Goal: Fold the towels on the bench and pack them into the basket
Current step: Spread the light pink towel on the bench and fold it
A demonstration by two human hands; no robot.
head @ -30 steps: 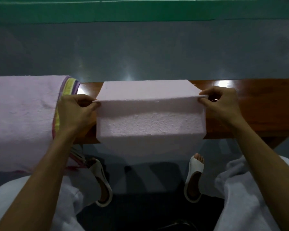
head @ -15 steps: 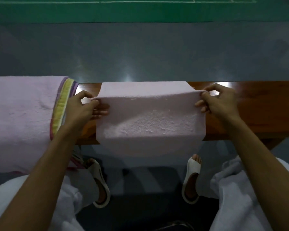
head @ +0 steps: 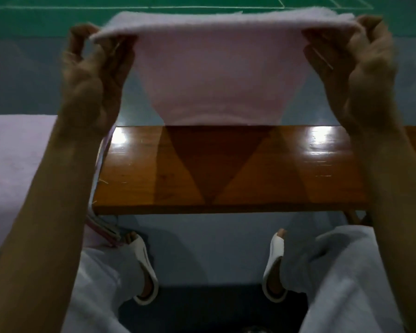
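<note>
I hold a pale pink towel (head: 216,68) up in the air above the wooden bench (head: 226,164). My left hand (head: 94,73) pinches its upper left corner and my right hand (head: 353,63) pinches its upper right corner. The towel hangs down from the top edge, and its lower end narrows just above the bench's far edge. A second pink towel (head: 17,169) with striped edging is draped over the bench at the left. No basket is in view.
The bench top is glossy brown wood with a dark triangular shadow in the middle. Below it are my feet in white slippers (head: 144,265) and white trousers (head: 346,272). Grey floor and a green court surface (head: 46,18) lie beyond.
Both hands have lifted the pink towel off the bench and raised it high in front of the camera. The bench top under it is now bare.
</note>
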